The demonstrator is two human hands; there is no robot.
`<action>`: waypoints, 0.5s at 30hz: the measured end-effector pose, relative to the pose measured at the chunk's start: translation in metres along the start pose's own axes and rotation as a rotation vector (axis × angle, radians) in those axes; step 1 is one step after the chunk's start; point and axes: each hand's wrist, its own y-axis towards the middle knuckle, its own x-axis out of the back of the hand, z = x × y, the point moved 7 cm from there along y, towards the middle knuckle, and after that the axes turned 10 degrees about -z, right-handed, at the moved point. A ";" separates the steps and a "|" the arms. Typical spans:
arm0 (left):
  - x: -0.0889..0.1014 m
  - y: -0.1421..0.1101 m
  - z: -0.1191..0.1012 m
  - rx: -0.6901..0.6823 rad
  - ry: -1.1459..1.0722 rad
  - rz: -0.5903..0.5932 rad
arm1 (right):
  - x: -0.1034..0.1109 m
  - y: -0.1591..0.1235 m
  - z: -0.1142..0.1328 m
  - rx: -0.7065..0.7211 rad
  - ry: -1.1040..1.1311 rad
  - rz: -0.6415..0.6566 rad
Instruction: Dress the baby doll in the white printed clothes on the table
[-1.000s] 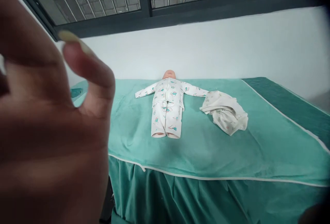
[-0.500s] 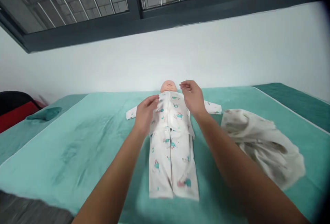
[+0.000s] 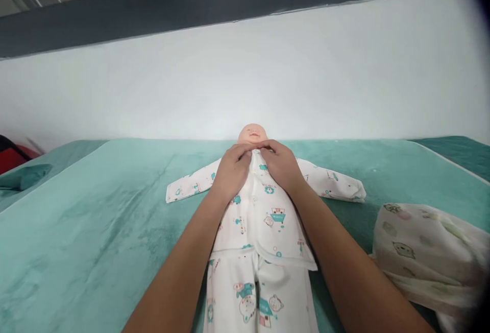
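Note:
A baby doll (image 3: 253,133) lies on its back, its head by the wall. It wears a white patterned shirt (image 3: 277,226) with the sleeves spread sideways and matching trousers (image 3: 229,292). At the neckline, my left hand (image 3: 234,168) is closed, thumb and fingers pinching the collar edge just under the chin. My right hand (image 3: 280,164) meets it there, its fingers also closed on the collar. The fingertips of the two hands nearly touch, and they cover the top of the shirt's front. Whatever fastening lies beneath them is hidden.
A crumpled white printed cloth (image 3: 424,256) lies to the right on the green bedding (image 3: 95,231). Behind the bed rises a white wall (image 3: 191,88) under a dark window frame (image 3: 115,16). A red and black object (image 3: 11,157) shows at the far left.
Both hands have come down from beside the doll's head and chest and drawn together at the shirt collar. The view has moved closer to the doll.

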 end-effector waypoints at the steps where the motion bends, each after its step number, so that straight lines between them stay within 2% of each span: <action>1: 0.000 0.000 -0.001 -0.004 0.017 0.002 | 0.000 0.001 0.000 -0.004 -0.022 -0.003; 5: 0.000 0.000 -0.002 -0.025 0.045 -0.011 | 0.000 0.003 -0.001 0.003 -0.068 0.009; 10: 0.003 -0.001 0.002 -0.029 0.077 -0.088 | 0.001 0.003 -0.003 -0.028 -0.049 0.007; 15: 0.001 -0.003 0.003 -0.063 0.100 -0.068 | -0.002 0.005 -0.004 -0.028 -0.043 0.043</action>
